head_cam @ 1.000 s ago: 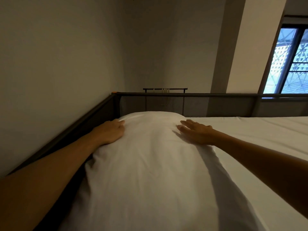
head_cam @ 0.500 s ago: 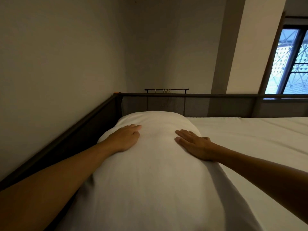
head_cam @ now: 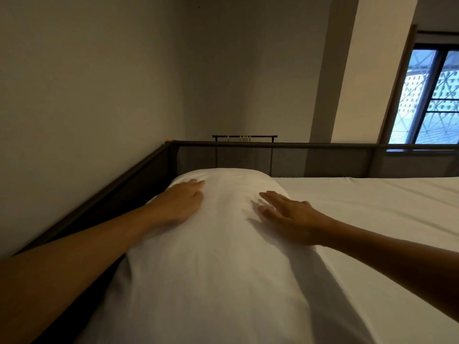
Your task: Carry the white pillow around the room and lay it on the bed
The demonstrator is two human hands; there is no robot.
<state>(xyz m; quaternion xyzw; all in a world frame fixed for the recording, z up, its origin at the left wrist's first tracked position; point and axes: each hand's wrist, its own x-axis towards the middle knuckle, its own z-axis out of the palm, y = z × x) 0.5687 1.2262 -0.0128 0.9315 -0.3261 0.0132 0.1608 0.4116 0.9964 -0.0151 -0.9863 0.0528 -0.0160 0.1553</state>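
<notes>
The white pillow [head_cam: 223, 256] lies lengthwise on the bed [head_cam: 372, 209], along its left side next to the dark frame. My left hand [head_cam: 180, 202] rests flat on the pillow's far left part, fingers together and holding nothing. My right hand [head_cam: 288, 214] lies palm down on the pillow's far right part, fingers spread, gripping nothing. The pillow's near end runs out of the bottom of the view.
A dark bed rail [head_cam: 273, 145] runs along the far edge and down the left side against the wall [head_cam: 87, 95]. A small dark rack [head_cam: 244, 137] stands behind the rail. A window [head_cam: 432, 100] is at the right. White sheet stretches to the right.
Both hands have slid over the pillow top: the left first moved inward and nearer, then a little farther out; the right moved slightly nearer and spread flatter. The pillow stays put.
</notes>
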